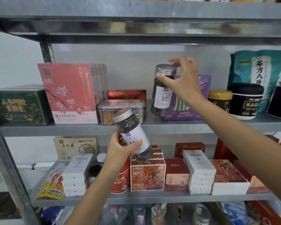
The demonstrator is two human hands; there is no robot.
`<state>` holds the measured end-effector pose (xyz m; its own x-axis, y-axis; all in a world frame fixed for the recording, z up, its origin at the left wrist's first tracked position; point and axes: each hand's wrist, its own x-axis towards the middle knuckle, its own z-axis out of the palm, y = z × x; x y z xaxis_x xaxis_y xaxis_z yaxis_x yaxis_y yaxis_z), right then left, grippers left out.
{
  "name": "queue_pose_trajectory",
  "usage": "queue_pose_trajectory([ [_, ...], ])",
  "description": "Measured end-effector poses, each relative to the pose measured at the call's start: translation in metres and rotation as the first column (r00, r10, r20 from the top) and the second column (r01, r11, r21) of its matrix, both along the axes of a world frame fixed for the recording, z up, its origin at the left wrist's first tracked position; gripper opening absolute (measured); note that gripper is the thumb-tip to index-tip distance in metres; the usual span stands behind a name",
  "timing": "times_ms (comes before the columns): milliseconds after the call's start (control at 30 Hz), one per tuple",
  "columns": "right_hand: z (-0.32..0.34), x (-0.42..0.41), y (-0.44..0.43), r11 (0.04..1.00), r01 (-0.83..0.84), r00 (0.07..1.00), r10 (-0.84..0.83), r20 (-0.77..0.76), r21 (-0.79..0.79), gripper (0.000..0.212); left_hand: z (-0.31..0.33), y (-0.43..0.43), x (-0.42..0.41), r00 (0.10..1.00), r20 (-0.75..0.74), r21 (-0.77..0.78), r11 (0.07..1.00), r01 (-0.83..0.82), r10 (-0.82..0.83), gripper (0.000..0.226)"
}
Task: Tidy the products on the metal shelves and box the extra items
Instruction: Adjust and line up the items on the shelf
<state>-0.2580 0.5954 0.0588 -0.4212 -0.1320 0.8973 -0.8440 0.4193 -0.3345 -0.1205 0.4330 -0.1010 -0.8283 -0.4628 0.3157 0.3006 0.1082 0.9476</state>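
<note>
As hands point(120, 151) grip tilted jar point(133, 135), upright jar point(162, 96), perhaps dried berries

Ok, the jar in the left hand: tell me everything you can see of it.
The tilted jar is a clear cylinder with a ribbed silver screw cap, on, and a white-and-lavender label; dark dried pieces fill it. It leans cap up and left, held in the air before the edge of the middle shelf. The left hand grips its lower half, thumb across the label. It looks the same as the upright jar the right hand holds.
</note>
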Motion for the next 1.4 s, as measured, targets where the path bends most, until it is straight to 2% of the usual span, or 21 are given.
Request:
queue_pose_trajectory([
  [67,-0.009,0.005,0.011,0.989,-0.055,0.995,0.066,0.077,-0.137,0.053,0.012,-0.001,-0.004,0.999,-0.044,-0.061,0.998,0.000,-0.003,0.061],
  [167,-0.030,0.009,0.026,0.933,-0.162,0.944,0.241,0.224,-0.320,0.049,0.037,-0.001,-0.010,0.990,-0.136,-0.183,0.983,0.021,-0.046,0.092],
  [233,-0.047,0.010,0.034,0.895,-0.220,0.892,0.346,0.292,-0.387,0.048,0.056,0.001,-0.015,0.980,-0.184,-0.299,0.954,0.011,-0.069,0.113],
  [300,-0.066,0.010,0.040,0.888,-0.229,0.874,0.368,0.318,-0.399,0.049,0.074,0.004,-0.021,0.976,-0.208,-0.399,0.917,-0.017,-0.072,0.123],
  [533,-0.107,0.012,0.045,0.881,-0.231,0.843,0.393,0.367,-0.412,0.047,0.116,0.016,-0.064,0.983,-0.183,-0.604,0.787,-0.127,0.019,0.094],
  [700,-0.113,0.014,0.047,0.869,-0.263,0.839,0.421,0.345,-0.419,0.043,0.125,0.013,-0.092,0.996,-0.084,-0.635,0.768,-0.080,0.034,0.093],
  [767,-0.113,0.014,0.049,0.864,-0.268,0.841,0.426,0.333,-0.427,0.041,0.124,0.015,-0.101,0.997,-0.056,-0.681,0.729,-0.076,0.052,0.092],
  [867,-0.112,0.013,0.052,0.848,-0.271,0.842,0.438,0.314,-0.456,0.040,0.119,0.019,-0.111,0.992,-0.064,-0.749,0.651,-0.119,0.108,0.093],
  [1033,-0.111,0.012,0.055,0.843,-0.269,0.834,0.446,0.326,-0.465,0.042,0.121,0.014,-0.124,0.982,-0.055,-0.771,0.618,-0.157,0.181,0.094],
  [1133,-0.110,0.011,0.056,0.838,-0.260,0.835,0.444,0.324,-0.480,0.039,0.118,0.012,-0.127,0.976,-0.014,-0.797,0.587,-0.142,0.217,0.103],
  [1200,-0.110,0.011,0.057,0.829,-0.260,0.826,0.456,0.330,-0.495,0.034,0.114,0.018,-0.123,0.950,-0.098,-0.820,0.517,-0.246,0.297,0.107],
  [1267,-0.110,0.011,0.058,0.815,-0.264,0.811,0.477,0.339,-0.515,0.029,0.102,0.029,-0.111,0.889,-0.353,-0.761,0.463,-0.454,0.291,0.089],
  [1300,-0.110,0.011,0.058,0.805,-0.266,0.803,0.489,0.340,-0.530,0.029,0.091,0.037,-0.103,0.844,-0.479,-0.689,0.492,-0.532,0.243,0.074],
  [1333,-0.110,0.012,0.059,0.793,-0.268,0.793,0.504,0.342,-0.547,0.029,0.076,0.046,-0.096,0.817,-0.545,-0.619,0.565,-0.545,0.191,0.060],
  [1367,-0.109,0.012,0.059,0.779,-0.271,0.781,0.521,0.344,-0.565,0.030,0.061,0.056,-0.087,0.833,-0.538,-0.566,0.677,-0.470,0.129,0.052],
  [1400,-0.109,0.013,0.058,0.767,-0.271,0.770,0.535,0.347,-0.581,0.030,0.045,0.068,-0.079,0.894,-0.445,-0.517,0.798,-0.309,0.058,0.048],
])
